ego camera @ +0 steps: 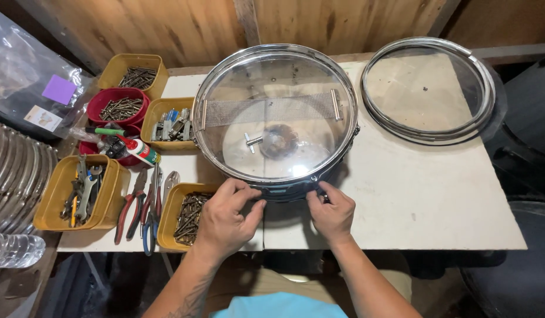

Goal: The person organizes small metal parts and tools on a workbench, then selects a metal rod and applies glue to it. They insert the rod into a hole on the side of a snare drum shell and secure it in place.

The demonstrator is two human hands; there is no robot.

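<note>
Far out to the left of my fingers I see a stack of chrome hoops (16, 171) at the table edge, with a clear plastic bottle (13, 248) below it. Nearer in sits a yellow tray of wrenches (78, 191), then red-handled pliers (137, 206) lying flat on the table (425, 200). Above those, well beyond my fingertips, are a red bowl of screws (116, 106), a yellow tray of screws (137, 73), a spray can (137, 150) on its side and a yellow tray of metal lugs (171, 125).

Just left of my left hand (225, 221) is another yellow tray of screws (187, 215); my wrist rests right beside its rim. The fingers (249, 203) of that hand are curled and pressed against the near side of the snare drum (276, 115), thumb lying along the shell. I cannot tell whether they pinch anything small.

The drum lies flat directly beyond both sets of fingertips, clear head up, snare wires stretched across it and a drum key (252, 141) resting on the head.

My right hand (331, 215) touches the drum's near edge too, fingers bunched together at a tension rod (319, 191) on the rim; what they grip is hidden.

Far up to the right of those fingers lies a loose drum head with hoop (428, 88), well apart from the drum.
</note>
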